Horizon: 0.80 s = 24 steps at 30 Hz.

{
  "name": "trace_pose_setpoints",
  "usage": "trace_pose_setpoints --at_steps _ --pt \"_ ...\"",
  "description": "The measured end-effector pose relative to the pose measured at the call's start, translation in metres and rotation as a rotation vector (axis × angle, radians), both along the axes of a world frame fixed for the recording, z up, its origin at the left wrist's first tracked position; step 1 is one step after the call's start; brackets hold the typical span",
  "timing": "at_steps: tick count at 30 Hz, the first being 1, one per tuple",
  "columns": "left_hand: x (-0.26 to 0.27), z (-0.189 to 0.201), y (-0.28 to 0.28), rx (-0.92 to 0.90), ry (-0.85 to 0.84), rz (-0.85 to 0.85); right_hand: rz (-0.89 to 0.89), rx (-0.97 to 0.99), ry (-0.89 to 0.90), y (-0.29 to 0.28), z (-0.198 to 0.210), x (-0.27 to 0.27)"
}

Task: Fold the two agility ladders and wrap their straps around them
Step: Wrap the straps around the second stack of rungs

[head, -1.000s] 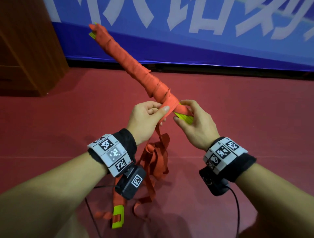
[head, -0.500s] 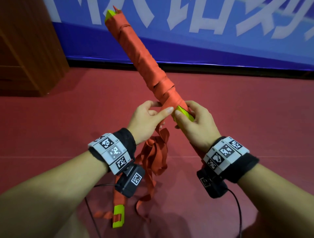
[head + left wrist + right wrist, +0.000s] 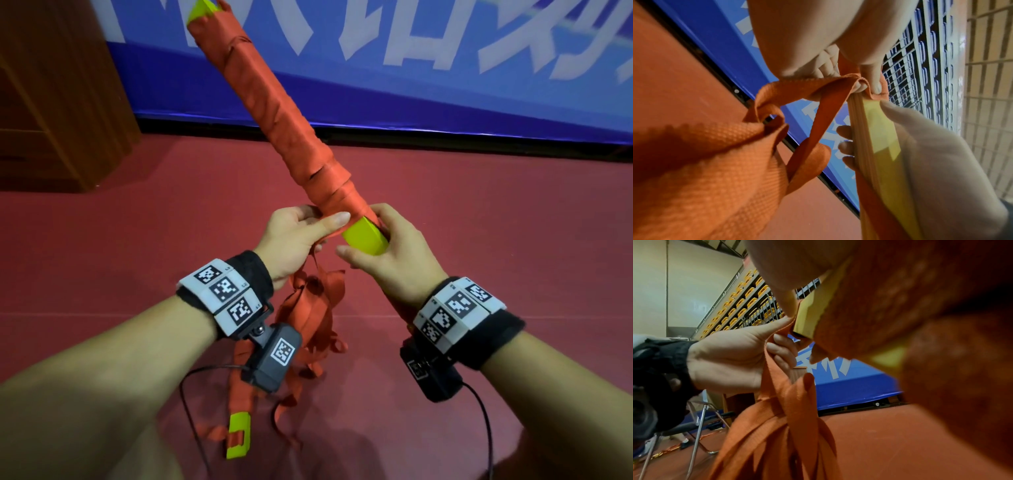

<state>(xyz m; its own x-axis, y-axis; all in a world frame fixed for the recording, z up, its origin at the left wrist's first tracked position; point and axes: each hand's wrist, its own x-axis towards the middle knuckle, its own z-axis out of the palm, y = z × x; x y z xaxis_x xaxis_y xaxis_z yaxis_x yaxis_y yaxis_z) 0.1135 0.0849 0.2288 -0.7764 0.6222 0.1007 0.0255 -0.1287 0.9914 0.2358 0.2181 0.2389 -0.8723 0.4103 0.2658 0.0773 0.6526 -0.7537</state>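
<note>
Both hands (image 3: 346, 246) curled, seemingly pinching strap (image 3: 318, 240) against tilted ladder bundle (image 3: 274, 113)

We are seeing a folded ladder bundle (image 3: 281, 130) of yellow-green rungs (image 3: 364, 236) tilting up-left, mostly bound in orange strap (image 3: 310, 308), whose loose tail is dangling onto the red floor (image 3: 479, 222).

My hands have open floor (image 3: 479, 222) to the right and ahead as far as the blue banner (image 3: 445, 96). On the left a wooden cabinet (image 3: 61, 113) blocks the way. Below my wrists, loose straps (image 3: 308, 315) and cables (image 3: 191, 404) hang, cluttering any downward path.
</note>
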Motion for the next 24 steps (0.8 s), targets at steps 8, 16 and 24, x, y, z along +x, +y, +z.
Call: trace_pose_setpoints --at_steps 8,16,24 --pt "0.004 -0.004 0.005 0.008 0.107 0.142 -0.261 0.292 -0.077 0.003 -0.001 -0.003" --pt "0.004 0.002 -0.002 0.003 0.097 0.094 -0.263 0.367 0.045 0.0 0.004 0.002" --pt "0.009 0.001 -0.004 -0.04 0.134 -0.085 -0.318 0.099 0.095 0.002 -0.001 -0.005"
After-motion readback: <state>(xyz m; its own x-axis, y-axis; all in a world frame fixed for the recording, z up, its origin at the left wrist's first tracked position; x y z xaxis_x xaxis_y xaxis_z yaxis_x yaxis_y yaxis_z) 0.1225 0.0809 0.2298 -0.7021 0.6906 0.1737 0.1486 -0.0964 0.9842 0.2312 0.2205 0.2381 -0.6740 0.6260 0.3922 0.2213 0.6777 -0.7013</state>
